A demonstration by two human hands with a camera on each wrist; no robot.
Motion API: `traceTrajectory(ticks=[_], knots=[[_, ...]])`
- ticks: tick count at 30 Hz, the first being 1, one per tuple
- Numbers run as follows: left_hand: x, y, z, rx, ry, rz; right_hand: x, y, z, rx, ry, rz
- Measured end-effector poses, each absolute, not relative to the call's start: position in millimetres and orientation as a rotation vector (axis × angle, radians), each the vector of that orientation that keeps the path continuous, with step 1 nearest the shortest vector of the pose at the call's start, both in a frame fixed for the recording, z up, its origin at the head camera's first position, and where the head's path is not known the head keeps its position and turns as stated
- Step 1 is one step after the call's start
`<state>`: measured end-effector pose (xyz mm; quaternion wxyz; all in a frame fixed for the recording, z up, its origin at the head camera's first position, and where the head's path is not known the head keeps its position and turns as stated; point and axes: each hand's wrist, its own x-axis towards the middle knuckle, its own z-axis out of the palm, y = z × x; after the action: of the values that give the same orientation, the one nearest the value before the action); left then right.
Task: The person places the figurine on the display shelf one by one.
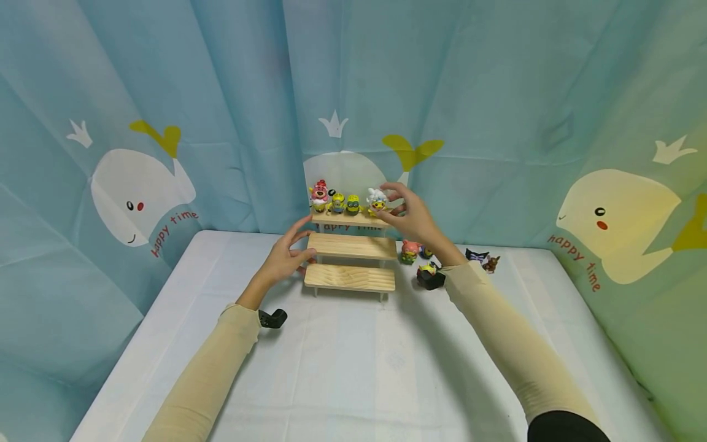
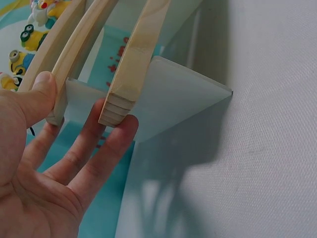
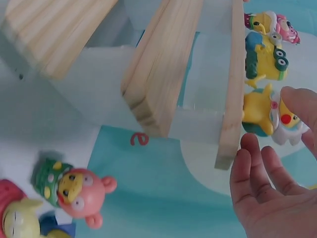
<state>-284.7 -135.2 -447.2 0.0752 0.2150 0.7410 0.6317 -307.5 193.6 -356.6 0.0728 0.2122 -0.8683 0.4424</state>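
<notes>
Right hand [image 1: 411,216]: thumb and fingers narrow around white-capped Pikachu figurine [image 1: 377,203], top tier of three-step wooden stand [image 1: 351,246], near right edge; can't tell if pinched. Left hand [image 1: 283,262]: fingers spread wide, touching left edge. Minion figurines [image 1: 353,205] left of Pikachu.

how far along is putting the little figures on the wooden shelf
Looks done: a pink bear figurine and two minion figurines stand on the top tier. In hand: the right hand is at a white-hatted Pikachu figurine on that tier; the left hand holds the wooden shelf. Apparently left: the pink-hooded figurine, brown figurine and others on the table.
</notes>
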Motion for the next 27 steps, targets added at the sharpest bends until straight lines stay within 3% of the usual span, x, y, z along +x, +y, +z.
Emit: traceTrajectory(ticks=[27], knots=[[-278.7, -134.0, -438.0, 0.636, 2.237, 1.889, -262.9, 262.0, -364.2, 0.717, -2.619, 1.065]])
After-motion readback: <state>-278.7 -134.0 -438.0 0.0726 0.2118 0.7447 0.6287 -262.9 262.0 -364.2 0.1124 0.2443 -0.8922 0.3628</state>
